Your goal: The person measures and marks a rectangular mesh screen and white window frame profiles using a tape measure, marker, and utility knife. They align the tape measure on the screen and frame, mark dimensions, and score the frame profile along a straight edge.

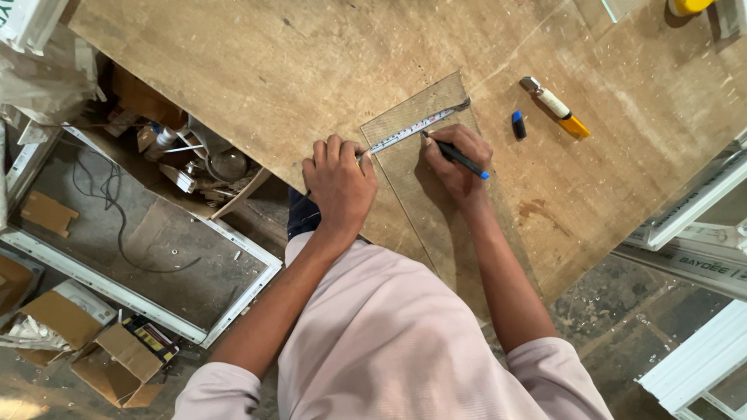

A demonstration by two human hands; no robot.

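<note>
My left hand (338,183) presses the end of a tape measure (416,127) flat on a clear pane (436,225) lying on the plywood bench (257,70), fingers curled closed over it. My right hand (459,159) pinches a black pen (457,158) with a blue end, tip at the tape. A blue cap (518,125) and yellow-handled cutter (556,106) lie nearby.

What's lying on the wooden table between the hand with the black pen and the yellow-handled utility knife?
In the head view, a small blue-and-black pen cap lies on the bare wooden table, between the right hand holding the black pen and the yellow-handled utility knife.
</note>
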